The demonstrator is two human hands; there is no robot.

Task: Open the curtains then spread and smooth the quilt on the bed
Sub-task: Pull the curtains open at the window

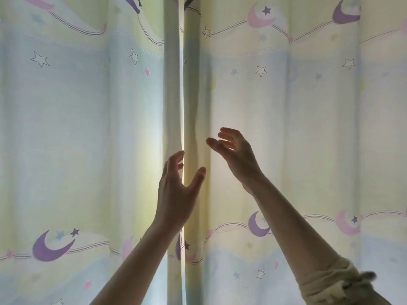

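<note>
Two closed curtains fill the view, pale yellow and blue with purple and pink moons and stars. The left curtain (77, 133) and the right curtain (308, 133) meet at a narrow bright seam in the middle. My left hand (176, 190) is raised in front of that seam, fingers spread, fingertips near the left curtain's edge. My right hand (235, 150) is raised a little higher and to the right, in front of the right curtain, fingers loosely spread. Neither hand holds any cloth. The bed and quilt are out of view.
Daylight glows through the fabric and the seam. A rolled-up beige sleeve (334, 282) covers my right forearm at the lower right.
</note>
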